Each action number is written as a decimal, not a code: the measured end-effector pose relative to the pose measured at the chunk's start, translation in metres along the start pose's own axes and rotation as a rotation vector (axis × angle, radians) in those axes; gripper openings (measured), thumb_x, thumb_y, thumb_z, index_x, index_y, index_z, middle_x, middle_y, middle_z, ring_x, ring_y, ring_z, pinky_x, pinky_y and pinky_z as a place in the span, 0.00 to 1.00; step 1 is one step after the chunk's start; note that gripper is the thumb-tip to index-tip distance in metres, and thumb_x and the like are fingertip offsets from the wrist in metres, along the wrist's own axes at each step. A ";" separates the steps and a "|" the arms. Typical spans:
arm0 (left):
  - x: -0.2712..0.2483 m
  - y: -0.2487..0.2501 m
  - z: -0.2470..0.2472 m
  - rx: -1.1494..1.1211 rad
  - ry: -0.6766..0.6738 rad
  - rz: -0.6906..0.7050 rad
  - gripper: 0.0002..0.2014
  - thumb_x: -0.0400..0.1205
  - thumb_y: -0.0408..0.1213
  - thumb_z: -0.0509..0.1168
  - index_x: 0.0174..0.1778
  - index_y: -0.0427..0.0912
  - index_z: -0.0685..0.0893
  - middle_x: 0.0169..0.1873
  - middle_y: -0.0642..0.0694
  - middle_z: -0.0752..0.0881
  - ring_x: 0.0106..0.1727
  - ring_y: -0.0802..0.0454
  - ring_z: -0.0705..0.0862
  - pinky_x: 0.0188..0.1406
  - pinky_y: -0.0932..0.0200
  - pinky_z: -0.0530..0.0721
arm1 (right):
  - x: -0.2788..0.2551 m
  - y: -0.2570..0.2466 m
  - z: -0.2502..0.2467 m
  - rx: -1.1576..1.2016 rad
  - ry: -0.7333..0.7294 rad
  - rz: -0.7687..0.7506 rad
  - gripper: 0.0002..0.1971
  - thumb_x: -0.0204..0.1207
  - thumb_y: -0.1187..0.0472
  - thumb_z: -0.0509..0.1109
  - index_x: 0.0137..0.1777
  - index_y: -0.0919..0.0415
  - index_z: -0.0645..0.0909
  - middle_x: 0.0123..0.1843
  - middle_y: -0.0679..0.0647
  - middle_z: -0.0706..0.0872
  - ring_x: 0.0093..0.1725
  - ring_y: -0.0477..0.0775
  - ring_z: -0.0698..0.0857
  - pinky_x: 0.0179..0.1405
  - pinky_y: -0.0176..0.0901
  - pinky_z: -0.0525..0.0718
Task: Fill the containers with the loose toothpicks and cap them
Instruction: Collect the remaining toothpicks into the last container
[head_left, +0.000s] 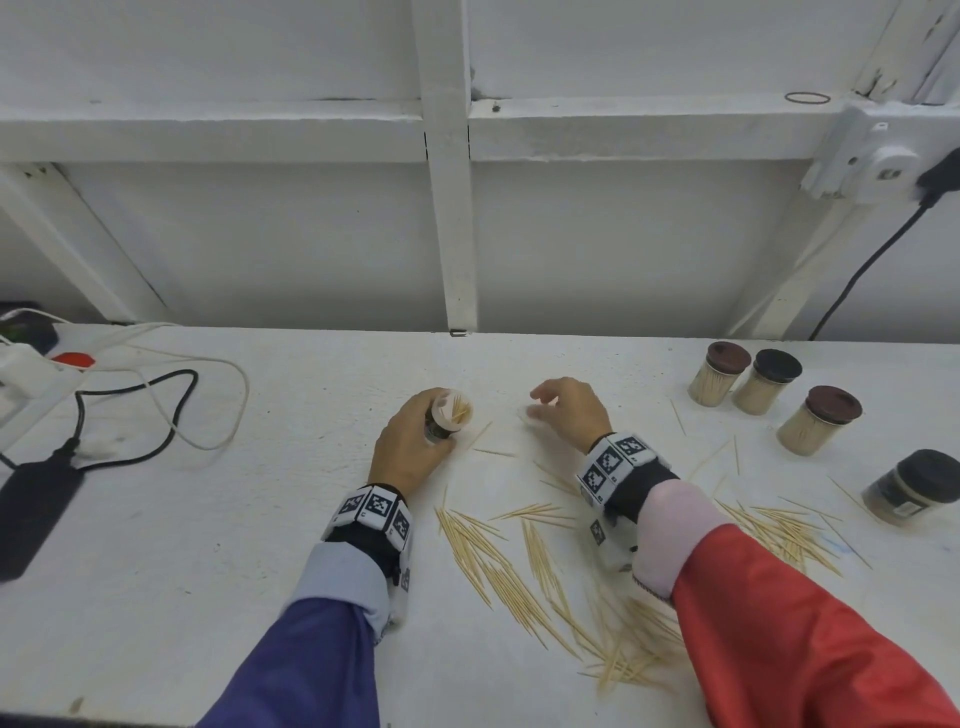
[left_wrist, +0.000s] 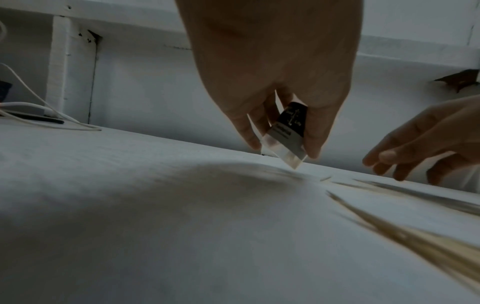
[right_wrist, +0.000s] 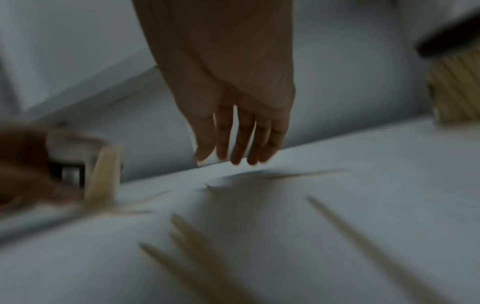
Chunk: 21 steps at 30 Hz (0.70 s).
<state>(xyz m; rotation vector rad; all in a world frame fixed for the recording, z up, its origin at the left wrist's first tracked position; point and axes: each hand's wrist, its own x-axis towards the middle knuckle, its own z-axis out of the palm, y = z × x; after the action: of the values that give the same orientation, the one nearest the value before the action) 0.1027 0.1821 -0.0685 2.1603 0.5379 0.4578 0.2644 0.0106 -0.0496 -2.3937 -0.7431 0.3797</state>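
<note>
Holding a small clear plastic toothpick container with a dark label at centre frame, the left hand grips its body.

It is tilted, open mouth pointing up and right, a few toothpicks inside; the right hand hovers beside it, fingers loose and empty, above loose wooden toothpicks on the white table.

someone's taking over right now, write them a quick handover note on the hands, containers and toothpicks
Left hand grips the open container, tilted, with a few toothpicks inside.
Right hand hovers open just right of it and holds nothing.
Done: four capped containers stand full at the right of the table.
Left: loose toothpicks lie scattered near both wrists and toward the capped containers. Gather them into the open container, then cap it; I cannot see its cap.
</note>
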 end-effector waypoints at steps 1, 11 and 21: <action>0.000 0.000 0.001 0.012 0.005 -0.009 0.23 0.75 0.32 0.72 0.65 0.54 0.80 0.61 0.56 0.85 0.62 0.52 0.83 0.63 0.49 0.81 | -0.001 -0.001 0.001 -0.128 -0.078 -0.007 0.19 0.78 0.51 0.73 0.64 0.59 0.84 0.64 0.58 0.82 0.64 0.58 0.79 0.60 0.49 0.77; 0.001 -0.004 0.000 0.034 0.005 -0.063 0.23 0.75 0.34 0.70 0.65 0.57 0.78 0.61 0.57 0.84 0.61 0.51 0.82 0.62 0.48 0.80 | -0.018 -0.035 0.029 -0.367 -0.295 -0.267 0.21 0.72 0.55 0.78 0.61 0.67 0.84 0.59 0.58 0.78 0.59 0.59 0.76 0.53 0.46 0.75; 0.001 -0.008 -0.001 0.043 -0.001 -0.063 0.24 0.74 0.34 0.72 0.66 0.54 0.78 0.61 0.56 0.84 0.60 0.52 0.82 0.62 0.47 0.81 | -0.022 -0.036 0.029 -0.477 -0.248 -0.366 0.14 0.77 0.72 0.63 0.56 0.63 0.86 0.56 0.60 0.85 0.53 0.64 0.84 0.51 0.48 0.82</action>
<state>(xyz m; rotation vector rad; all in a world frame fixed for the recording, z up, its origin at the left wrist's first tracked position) 0.1017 0.1878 -0.0742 2.1779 0.6179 0.4139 0.2193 0.0351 -0.0482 -2.5860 -1.5011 0.3812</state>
